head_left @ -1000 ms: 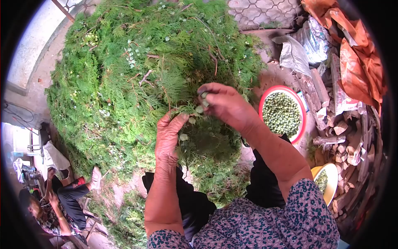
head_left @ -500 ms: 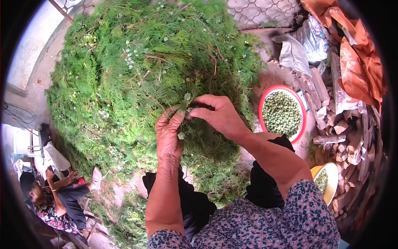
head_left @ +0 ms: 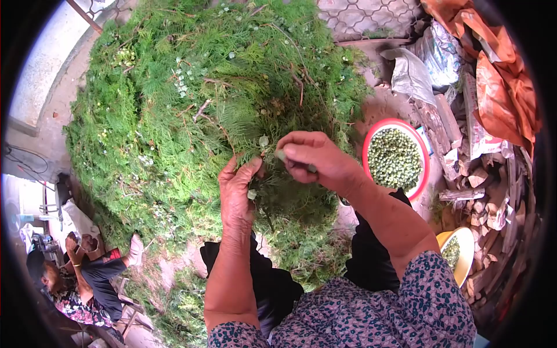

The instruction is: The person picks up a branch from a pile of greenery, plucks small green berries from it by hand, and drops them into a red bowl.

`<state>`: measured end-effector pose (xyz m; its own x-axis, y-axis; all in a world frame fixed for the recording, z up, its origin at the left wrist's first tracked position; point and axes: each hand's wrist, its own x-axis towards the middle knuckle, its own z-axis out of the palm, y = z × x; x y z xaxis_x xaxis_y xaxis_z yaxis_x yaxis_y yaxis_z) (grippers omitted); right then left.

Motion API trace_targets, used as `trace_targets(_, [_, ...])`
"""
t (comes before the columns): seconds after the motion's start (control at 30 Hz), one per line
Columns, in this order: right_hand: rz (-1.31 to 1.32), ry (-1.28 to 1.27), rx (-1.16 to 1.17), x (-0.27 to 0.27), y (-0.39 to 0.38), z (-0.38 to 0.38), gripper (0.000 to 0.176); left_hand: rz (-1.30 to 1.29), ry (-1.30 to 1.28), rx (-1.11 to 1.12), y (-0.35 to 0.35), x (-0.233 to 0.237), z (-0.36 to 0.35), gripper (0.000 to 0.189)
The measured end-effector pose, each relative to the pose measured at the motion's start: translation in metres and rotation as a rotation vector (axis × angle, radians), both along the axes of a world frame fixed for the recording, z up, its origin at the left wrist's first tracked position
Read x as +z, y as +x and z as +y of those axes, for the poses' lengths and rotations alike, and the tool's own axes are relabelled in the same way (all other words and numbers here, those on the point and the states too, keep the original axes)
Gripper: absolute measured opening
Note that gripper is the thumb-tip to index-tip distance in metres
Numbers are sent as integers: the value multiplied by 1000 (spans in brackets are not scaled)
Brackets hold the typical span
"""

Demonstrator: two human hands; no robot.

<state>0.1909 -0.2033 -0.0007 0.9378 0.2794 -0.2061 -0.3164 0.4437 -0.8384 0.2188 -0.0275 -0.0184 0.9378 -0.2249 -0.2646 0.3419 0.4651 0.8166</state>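
A big heap of green conifer branches (head_left: 162, 116) spreads in front of me. My left hand (head_left: 237, 188) pinches a green sprig (head_left: 255, 151) that bears pale round cones, one of them (head_left: 264, 141) above the fingertips and another below. Just to its right, apart from it, my right hand (head_left: 313, 159) is closed, with a small green cone (head_left: 281, 155) between thumb and forefinger. Another bit of green shows under its curled fingers. Right of this hand stands a red-rimmed basin (head_left: 427, 168) holding many green cones.
A yellow basin (head_left: 464, 272) with green pieces stands at the lower right, beside stacked firewood (head_left: 481, 220). Sacks (head_left: 412, 75) and an orange sheet (head_left: 502, 87) lie at the upper right. Another person (head_left: 81, 278) sits at the lower left.
My right hand has pulled away to the right from the sprig and now holds a small cone. My left hand stays nearly in place. The other person's hands have moved slightly.
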Motion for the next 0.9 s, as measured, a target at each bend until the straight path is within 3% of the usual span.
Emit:
trace_targets(0.07, [58,246,-103,4,0,-6,16,33,32,62,-1,0,0,12])
trace_targets(0.17, [-18,302,-155,10,2,-11,15,-33,64,9,-2,0,1,12])
trace_targets(0.23, [-35,339,-169,11,4,-12,15,-154,214,-39,-4,4,-1,12])
trace_targets(0.33, [-65,-76,-212,8,9,-13,21,-293,359,-47,-9,8,-4,13])
trace_targets(0.47, [-131,-347,-38,6,11,-11,24,-668,700,-38,-8,6,-6,15])
trace_targets(0.5, [-129,-347,-39,6,11,-10,24,-667,700,-40,-6,4,-6,15])
trace_targets(0.57, [-230,-574,31,5,11,-10,24,-878,766,-3,-3,-1,-6,19])
trace_targets(0.7, [-250,-628,93,5,11,-10,23,-908,779,2,-4,3,-9,21])
trace_targets(0.9, [-436,-644,-79,-11,11,-1,18,-992,908,-2,-4,-1,-8,19])
